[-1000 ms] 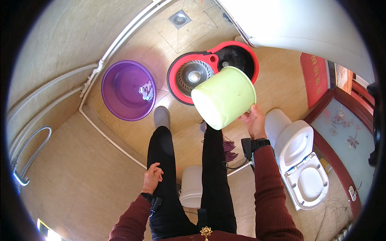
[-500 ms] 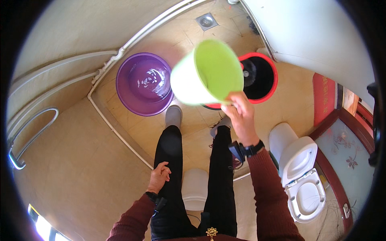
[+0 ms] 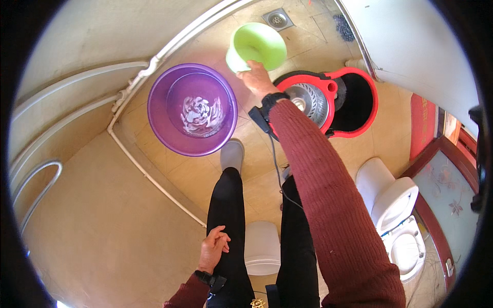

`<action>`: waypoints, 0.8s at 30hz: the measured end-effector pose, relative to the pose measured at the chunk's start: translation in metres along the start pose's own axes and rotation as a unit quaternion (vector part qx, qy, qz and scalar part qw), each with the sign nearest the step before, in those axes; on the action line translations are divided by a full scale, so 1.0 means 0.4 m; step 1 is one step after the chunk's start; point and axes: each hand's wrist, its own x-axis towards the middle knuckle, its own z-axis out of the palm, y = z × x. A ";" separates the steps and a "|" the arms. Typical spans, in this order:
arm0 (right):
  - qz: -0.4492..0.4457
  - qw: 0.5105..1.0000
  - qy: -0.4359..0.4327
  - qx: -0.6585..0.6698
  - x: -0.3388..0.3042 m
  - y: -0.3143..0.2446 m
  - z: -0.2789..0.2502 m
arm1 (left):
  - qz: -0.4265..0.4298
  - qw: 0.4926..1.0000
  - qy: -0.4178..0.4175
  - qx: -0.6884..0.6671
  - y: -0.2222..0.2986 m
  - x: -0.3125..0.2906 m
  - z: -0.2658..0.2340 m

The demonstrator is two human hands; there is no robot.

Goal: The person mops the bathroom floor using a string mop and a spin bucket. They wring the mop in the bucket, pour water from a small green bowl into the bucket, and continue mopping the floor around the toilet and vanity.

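On the tiled bathroom floor (image 3: 262,182), we have a purple basin, a spin-mop bucket and a green bucket in our right hand.
The purple basin (image 3: 165,115) holds glinting water; the red-and-black spin-mop bucket (image 3: 330,96) sits to the right, its metal spin basket (image 3: 315,102) partly behind our forearm. We hold the green bucket (image 3: 271,49) beyond and between them, near the floor drain (image 3: 278,19); whether it touches the floor, we cannot tell. Our right hand (image 3: 258,81) has its fingers clamped on the near rim. Our left hand (image 3: 214,249) is by our thigh, fingers loosely bent, slightly apart.
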 end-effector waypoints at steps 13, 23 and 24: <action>0.133 0.957 0.077 0.244 -0.588 0.115 -0.399 | 0.091 0.989 -0.120 -0.012 0.109 0.312 -0.025; 0.267 0.938 0.159 0.153 -0.410 0.460 -1.004 | 0.217 0.970 -0.047 0.095 0.445 0.779 0.302; 0.284 0.943 0.146 0.094 -0.374 0.445 -1.002 | 0.239 0.967 -0.036 0.086 0.449 0.792 0.322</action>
